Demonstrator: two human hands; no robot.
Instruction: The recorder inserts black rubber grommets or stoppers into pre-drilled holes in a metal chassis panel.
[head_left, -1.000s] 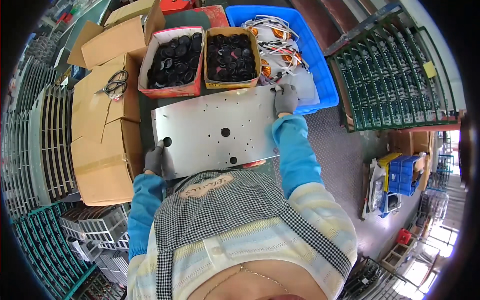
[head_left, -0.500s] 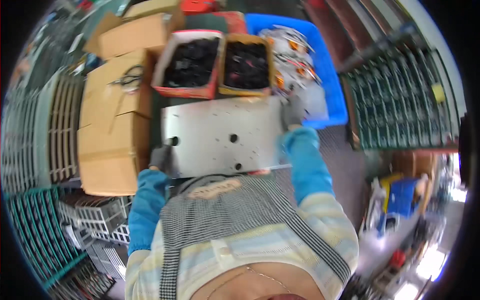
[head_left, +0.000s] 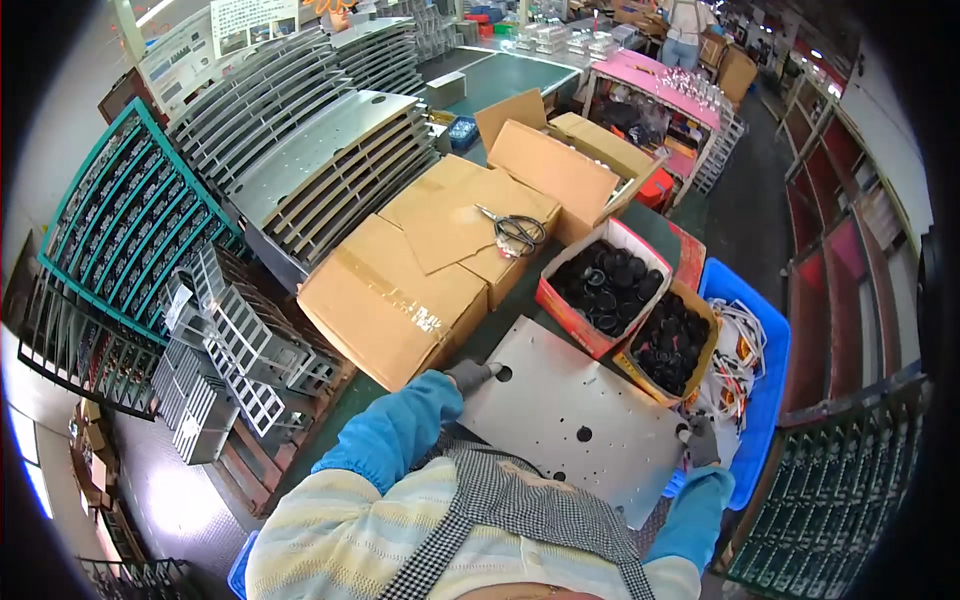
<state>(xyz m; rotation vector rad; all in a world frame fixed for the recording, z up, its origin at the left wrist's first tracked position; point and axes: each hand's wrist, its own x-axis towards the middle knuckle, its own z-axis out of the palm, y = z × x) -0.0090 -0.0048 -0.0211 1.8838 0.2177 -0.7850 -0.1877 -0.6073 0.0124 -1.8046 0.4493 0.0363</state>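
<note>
- the carton stands to the left of our plate; a careless swing that way could catch a corner on it.
- the blue bin sits by our right hand, with white wires inside; if the plate's edge dipped in there, it might snag them.
- the plate lies between our apron and the two boxes; whether it rests on the bench or is lifted, we cannot tell. we think uneven lifting could tilt it, and sliding could scratch it. it looks flat, thin, silver-grey and smooth, duller in places, with no dent that we can make out.
- the red box and yellow box, full of black discs, stand just beyond its far edge; a forward push could knock them.
- our hands, gloved in grey, are well apart: left and right each pinch an end, fingers underneath hidden.
- its holes: a few big dark ones, many tiny ones.
</note>
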